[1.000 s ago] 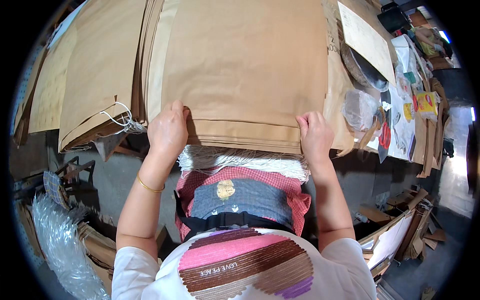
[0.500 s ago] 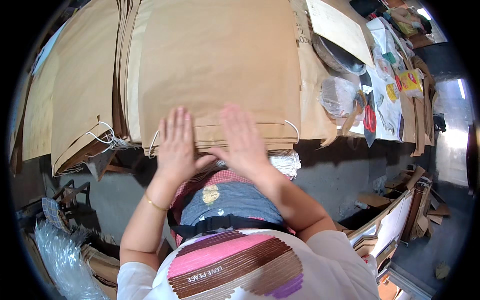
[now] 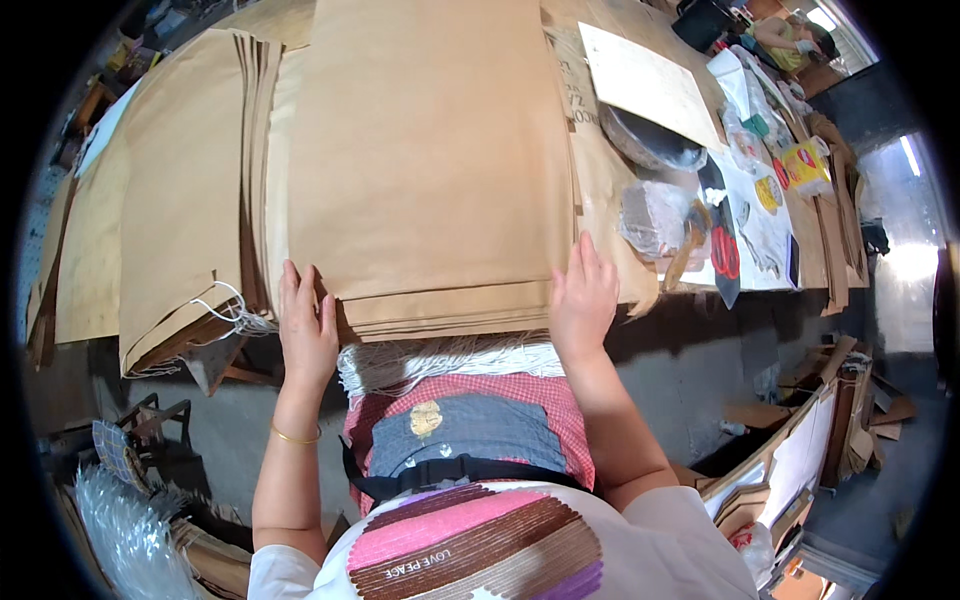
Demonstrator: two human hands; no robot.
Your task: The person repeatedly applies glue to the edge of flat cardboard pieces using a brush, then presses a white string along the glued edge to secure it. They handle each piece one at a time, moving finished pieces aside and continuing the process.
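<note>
A stack of large brown paper bags lies in front of me, its layered near edge overhanging the table. At the stack's near left corner rests my left hand, fingers stretched out along the side. My right hand is at the near right corner, with fingers extended against that side. Neither hand grips anything. A thick bundle of white strings hangs below the near edge, between my wrists. The bags' handle cords at the corners are hidden by my hands.
A second bag pile with white cord handles lies on the left. To the right are red-handled scissors, a clear plastic bag, a dark round bowl under a pale board, and a yellow packet. Another person works far right.
My hands have parted from flat on the top near the middle to the stack's two near corners. The view has shifted, and more of the white strings shows.
</note>
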